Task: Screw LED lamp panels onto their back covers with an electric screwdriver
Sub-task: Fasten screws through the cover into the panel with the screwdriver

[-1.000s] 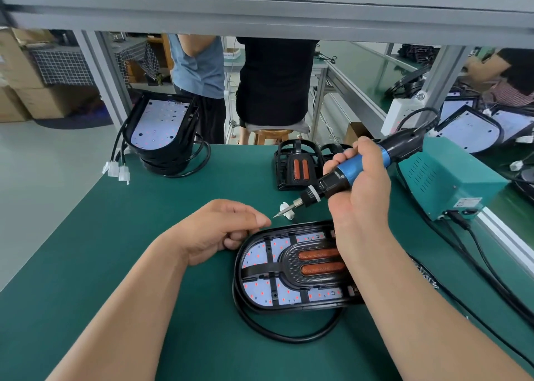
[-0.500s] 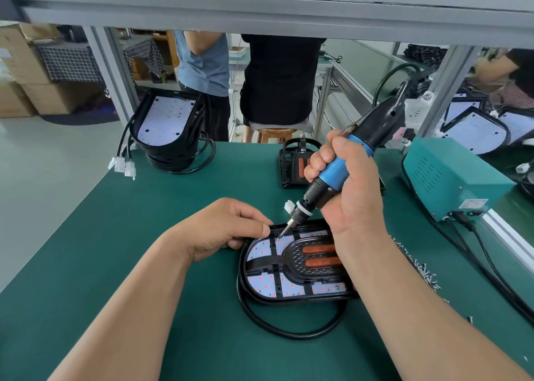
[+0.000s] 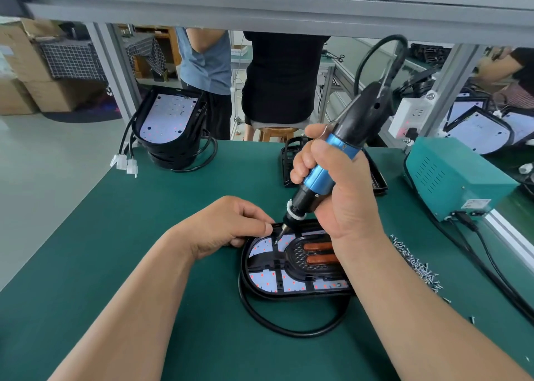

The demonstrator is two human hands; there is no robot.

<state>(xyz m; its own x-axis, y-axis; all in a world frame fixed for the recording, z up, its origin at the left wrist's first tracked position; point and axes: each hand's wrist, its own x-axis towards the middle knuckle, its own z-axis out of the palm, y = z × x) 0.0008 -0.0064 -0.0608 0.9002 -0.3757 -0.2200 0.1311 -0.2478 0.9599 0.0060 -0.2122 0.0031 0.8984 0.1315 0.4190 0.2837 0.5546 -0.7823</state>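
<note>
An oval LED lamp panel (image 3: pixel 277 279) in its black back cover lies on the green mat in front of me, a black cable looped under it. My right hand (image 3: pixel 341 196) grips the blue and black electric screwdriver (image 3: pixel 326 167), held steeply, with its bit down on the panel's far left corner. My left hand (image 3: pixel 228 224) rests at the panel's far left edge, fingers curled, thumb and fingertip close to the bit; whether it pinches a screw is hidden.
A pile of loose screws (image 3: pixel 416 265) lies right of the panel. A teal power box (image 3: pixel 450 175) with cables stands at the right. A stack of lamp covers (image 3: pixel 173 129) sits at the far left, another black cover (image 3: pixel 289 161) behind my hand. Two people stand beyond the bench.
The screwdriver swung from nearly level above the panel to steep, and its bit came down onto the panel's far left corner. My left hand slid closer to the bit.
</note>
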